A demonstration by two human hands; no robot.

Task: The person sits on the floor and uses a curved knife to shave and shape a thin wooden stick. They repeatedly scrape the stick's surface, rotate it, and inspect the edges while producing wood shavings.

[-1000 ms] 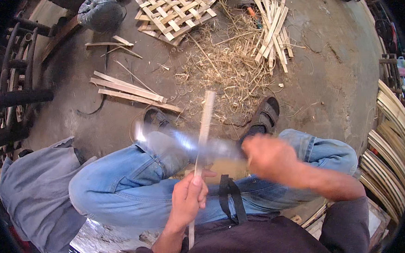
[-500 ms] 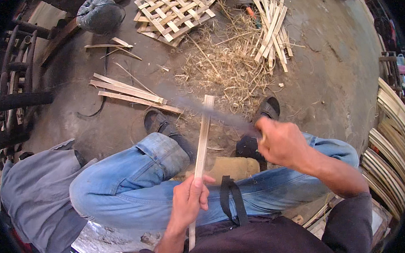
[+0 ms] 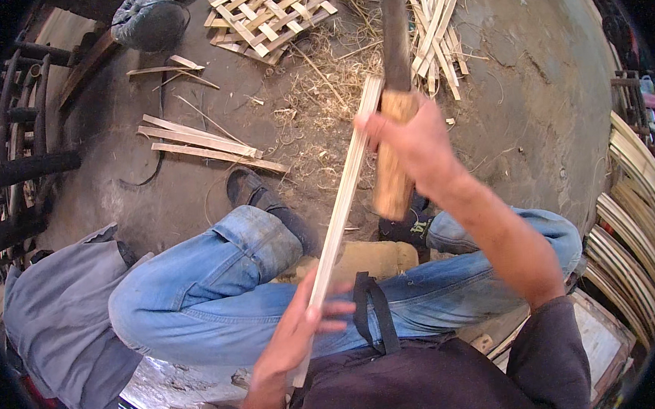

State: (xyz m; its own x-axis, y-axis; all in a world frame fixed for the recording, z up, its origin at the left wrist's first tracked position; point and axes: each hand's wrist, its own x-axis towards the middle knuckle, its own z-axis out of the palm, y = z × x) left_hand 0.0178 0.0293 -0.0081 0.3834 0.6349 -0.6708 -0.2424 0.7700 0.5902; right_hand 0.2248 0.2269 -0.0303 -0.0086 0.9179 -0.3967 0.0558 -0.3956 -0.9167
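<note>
My right hand [image 3: 423, 145] is closed around the thick wooden handle of a large knife [image 3: 394, 184]. Its dark blade [image 3: 395, 39] points away from me, slightly blurred. The right thumb and finger also touch the upper part of a long, pale bamboo strip [image 3: 340, 207], beside the handle. At the strip's near end, my left hand [image 3: 292, 332] holds it with the thumb against it and the other fingers partly spread and blurred. The strip slants from my lap towards the far right, over a yellowish block [image 3: 383, 259] between my legs.
Beyond my feet lie a woven bamboo lattice [image 3: 274, 13], thin shavings [image 3: 328, 84] and a pile of strips [image 3: 433, 29]. More strips [image 3: 204, 141] lie at the left. A grey cloth [image 3: 64, 318] hangs left of my knee; curved bamboo lengths [image 3: 623, 261] are stacked at the right.
The right hand has moved forward and left, to the strip, and the blade has swung from pointing left to pointing away. The strip's far end has shifted farther out and right.
</note>
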